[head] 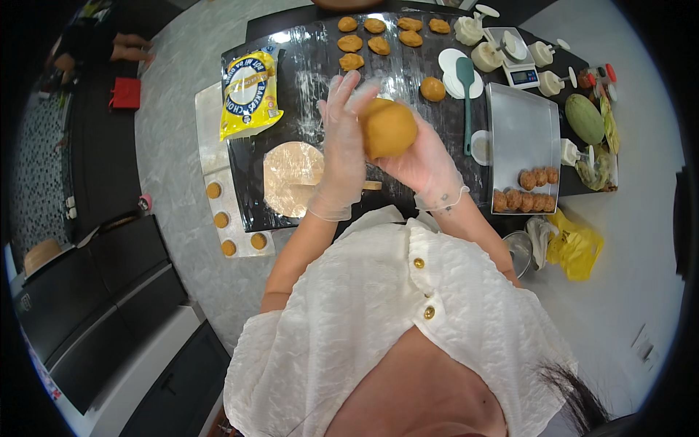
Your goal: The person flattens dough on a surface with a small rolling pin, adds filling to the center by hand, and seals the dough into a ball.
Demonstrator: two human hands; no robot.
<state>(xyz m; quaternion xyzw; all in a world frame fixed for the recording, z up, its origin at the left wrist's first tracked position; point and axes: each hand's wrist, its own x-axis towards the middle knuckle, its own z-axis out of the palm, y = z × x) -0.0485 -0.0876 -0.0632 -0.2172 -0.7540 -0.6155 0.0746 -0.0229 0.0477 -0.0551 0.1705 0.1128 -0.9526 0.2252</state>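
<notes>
A smooth yellow-brown dough ball (389,129) rests in my right hand (428,155), which wears a clear plastic glove. My left hand (345,142), gloved too, touches the ball's left side with its fingers raised and apart. Below my hands, a rolling pin (372,185) lies partly over a round, floured wooden board (289,164). Several flattened dough lumps (350,43) sit in rows at the table's far side. A smaller dough ball (432,89) lies beside white discs (450,60) and a green spatula (467,104).
A metal tray (524,131) at right holds several brown filling balls (527,179). Beyond it are a digital scale (516,60), plunger moulds (487,56) and a green melon (584,119). A yellow flour bag (250,94) stands at left. Lower left, another tray (240,207) holds moulded cakes (221,219).
</notes>
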